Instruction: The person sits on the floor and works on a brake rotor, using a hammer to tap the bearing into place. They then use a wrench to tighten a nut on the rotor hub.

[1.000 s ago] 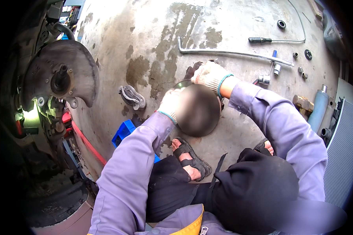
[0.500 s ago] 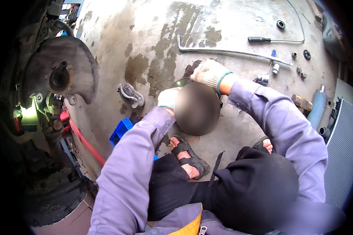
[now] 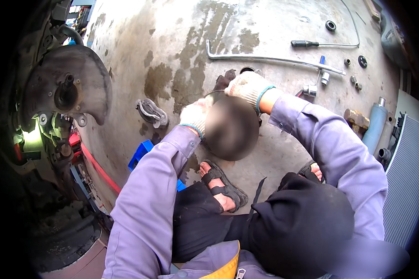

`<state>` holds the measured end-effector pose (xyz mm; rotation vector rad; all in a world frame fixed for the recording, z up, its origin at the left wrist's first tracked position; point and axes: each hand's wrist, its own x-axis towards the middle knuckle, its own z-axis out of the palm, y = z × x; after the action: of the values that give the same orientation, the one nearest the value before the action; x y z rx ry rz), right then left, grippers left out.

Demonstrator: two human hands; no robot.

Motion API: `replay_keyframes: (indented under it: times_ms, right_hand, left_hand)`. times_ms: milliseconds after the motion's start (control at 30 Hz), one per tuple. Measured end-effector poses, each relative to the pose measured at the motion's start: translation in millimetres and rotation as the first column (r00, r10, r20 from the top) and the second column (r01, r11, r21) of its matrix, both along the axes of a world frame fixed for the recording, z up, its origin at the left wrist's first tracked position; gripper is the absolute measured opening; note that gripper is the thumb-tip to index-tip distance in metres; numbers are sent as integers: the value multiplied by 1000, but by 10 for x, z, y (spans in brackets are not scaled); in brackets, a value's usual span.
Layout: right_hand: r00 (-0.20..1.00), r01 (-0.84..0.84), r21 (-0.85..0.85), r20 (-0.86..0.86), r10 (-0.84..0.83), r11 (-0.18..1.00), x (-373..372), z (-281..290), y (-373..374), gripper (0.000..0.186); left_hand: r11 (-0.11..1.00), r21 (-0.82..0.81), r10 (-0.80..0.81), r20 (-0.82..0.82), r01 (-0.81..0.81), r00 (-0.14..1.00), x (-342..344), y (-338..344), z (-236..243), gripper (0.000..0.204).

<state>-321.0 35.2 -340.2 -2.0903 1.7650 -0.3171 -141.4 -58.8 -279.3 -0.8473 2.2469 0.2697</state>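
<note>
A round dark part [image 3: 233, 132], its surface blurred, is in front of me between my shins, with a thin rim showing at its upper left. My left hand [image 3: 195, 115], in a white knit glove, is closed at the upper left of this part, fingertips partly hidden. My right hand [image 3: 249, 88], gloved the same, is curled over its upper right edge; what its fingers hold is hidden. Just beyond the right hand lies a crumpled dark brown thing, likely a rag [image 3: 225, 80]. A dark ring [image 3: 247, 69] shows partly behind the right knuckles.
At left stands a vehicle hub with a dust shield [image 3: 91, 69]. A metal clamp-like part [image 3: 152, 113] and a blue tray [image 3: 140, 153] lie nearby. Beyond are a long bent bar [image 3: 274, 59], sockets [image 3: 310, 90] and a black-handled tool [image 3: 305, 43]. A grey cylinder [image 3: 375, 124] and finned panel [image 3: 405, 172] stand right.
My left hand has shifted slightly left and down, and more of the glove's back shows. The right hand stays curled at the upper edge. The whole view has drifted a little.
</note>
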Motion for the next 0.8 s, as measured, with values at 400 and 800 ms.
replay_keyframes:
  times_ms: [400, 800]
  right_hand:
    - [997, 28, -34, 73, -25, 999, 34, -133, 12, 21]
    - [999, -14, 64, 35, 12, 998, 18, 87, -8, 23]
  left_hand:
    - [973, 124, -199, 27, 194, 980, -18, -48, 30, 48]
    - [939, 200, -249, -162, 279, 955, 63, -67, -9, 37]
